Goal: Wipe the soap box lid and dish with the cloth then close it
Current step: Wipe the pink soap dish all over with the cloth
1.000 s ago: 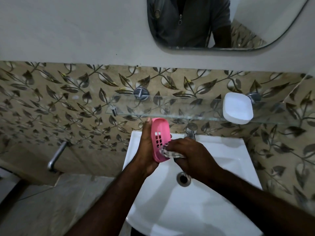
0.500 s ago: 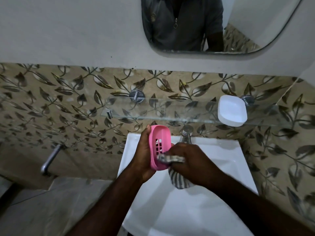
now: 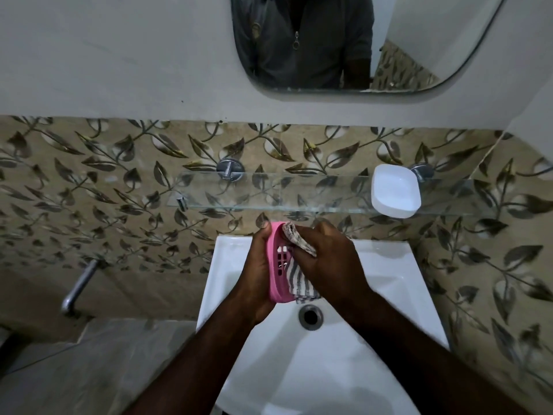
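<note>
My left hand (image 3: 257, 271) grips the pink soap dish (image 3: 276, 265) on edge over the white sink (image 3: 389, 265), its slotted inside turned to the right. My right hand (image 3: 326, 259) holds a grey-and-white striped cloth (image 3: 294, 244) pressed into the dish; one end of the cloth pokes over the dish's top rim and the other hangs below my fingers. The white soap box lid (image 3: 395, 190) lies on the glass shelf (image 3: 269, 190) at the right, apart from both hands.
The glass shelf runs along the leaf-patterned tiled wall above the sink, on two chrome brackets (image 3: 229, 169). The sink drain (image 3: 310, 316) is just below the hands. A chrome tap (image 3: 79, 286) sticks out of the wall at the left. A mirror (image 3: 359, 40) hangs above.
My right hand has slid the cloth up along the inside of the dish, from its lower part to its top rim. The left hand keeps the dish in place.
</note>
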The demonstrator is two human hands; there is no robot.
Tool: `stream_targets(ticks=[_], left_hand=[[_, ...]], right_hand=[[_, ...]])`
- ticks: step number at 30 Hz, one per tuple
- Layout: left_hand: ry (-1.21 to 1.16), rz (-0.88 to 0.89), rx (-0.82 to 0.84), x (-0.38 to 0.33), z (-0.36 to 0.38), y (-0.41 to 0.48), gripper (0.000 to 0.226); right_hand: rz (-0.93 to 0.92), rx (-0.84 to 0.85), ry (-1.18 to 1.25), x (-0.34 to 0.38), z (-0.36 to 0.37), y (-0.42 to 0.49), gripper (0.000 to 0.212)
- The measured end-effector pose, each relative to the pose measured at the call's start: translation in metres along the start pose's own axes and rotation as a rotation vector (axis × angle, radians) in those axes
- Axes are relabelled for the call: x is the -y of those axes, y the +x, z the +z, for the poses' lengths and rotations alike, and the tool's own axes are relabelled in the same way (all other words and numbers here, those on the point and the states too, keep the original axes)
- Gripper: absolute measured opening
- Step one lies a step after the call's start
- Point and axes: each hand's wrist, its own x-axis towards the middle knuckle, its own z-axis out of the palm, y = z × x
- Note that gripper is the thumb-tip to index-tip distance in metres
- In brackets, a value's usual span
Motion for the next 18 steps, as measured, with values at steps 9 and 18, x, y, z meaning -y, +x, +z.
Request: stream_targets(ticks=[9, 18], left_hand=[[0.046, -0.004, -0.013, -0.002, -0.004, -0.002, 0.063], [0.246, 0.063, -0.163, -0.003, 0.009, -0.007, 0.059]], right_hand=[[-0.262, 0.212, 0.113, -0.002, 0.005, -0.008, 0.026], [-0.023, 0.041, -0.154, 0.004, 0.002, -0.011, 0.027]])
